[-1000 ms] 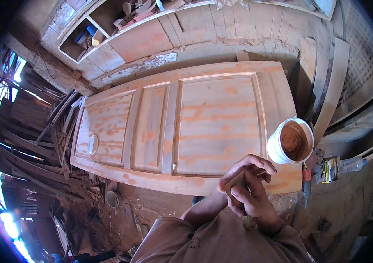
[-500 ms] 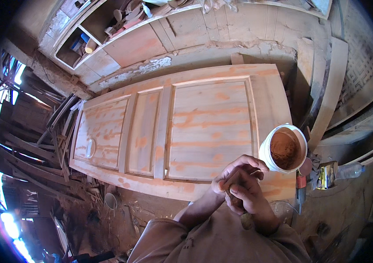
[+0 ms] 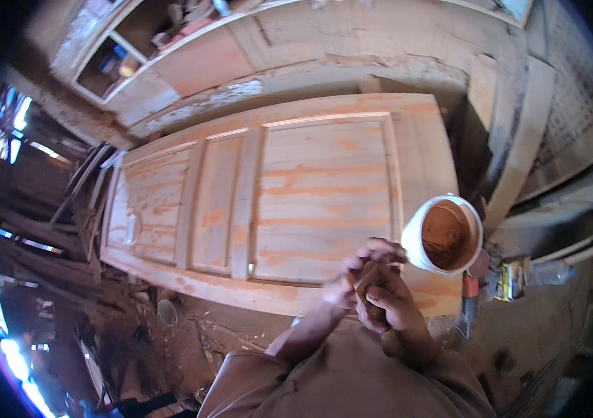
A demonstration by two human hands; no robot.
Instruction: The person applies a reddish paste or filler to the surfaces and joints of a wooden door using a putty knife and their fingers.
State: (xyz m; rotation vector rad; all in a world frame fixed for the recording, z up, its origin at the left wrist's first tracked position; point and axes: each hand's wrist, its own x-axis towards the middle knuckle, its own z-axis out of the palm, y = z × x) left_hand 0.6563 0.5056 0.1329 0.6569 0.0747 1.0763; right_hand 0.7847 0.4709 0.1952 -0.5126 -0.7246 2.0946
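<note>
My right hand (image 3: 395, 301) is closed around a small brown flat-faced piece with a pointed corner (image 3: 369, 279); its material is hard to make out. Beside it, my left hand (image 3: 347, 284) is blurred, its fingers stretched loosely past the piece's far side; whether it touches the piece is unclear. Both hands are over the near edge of a pale wooden panelled door (image 3: 422, 160), which lies flat and carries orange-brown streaks and patches. Just right of my fingers, a white bucket (image 3: 418, 240) with reddish-brown powdery or pasty matter inside rests on the door's right end.
Past the bucket are a power tool with a red part (image 3: 471, 287), a yellow-and-black box (image 3: 510, 281) and a clear plastic bottle (image 3: 551, 273). A small clear oval object (image 3: 133, 228) lies on the door's left panel. Shelves (image 3: 140, 66) stand behind; wood scraps crowd the left.
The view has shifted slightly, so the door and bucket sit a little further left. My left fingers have moved and blurred beside the brown piece, which stays in my right hand.
</note>
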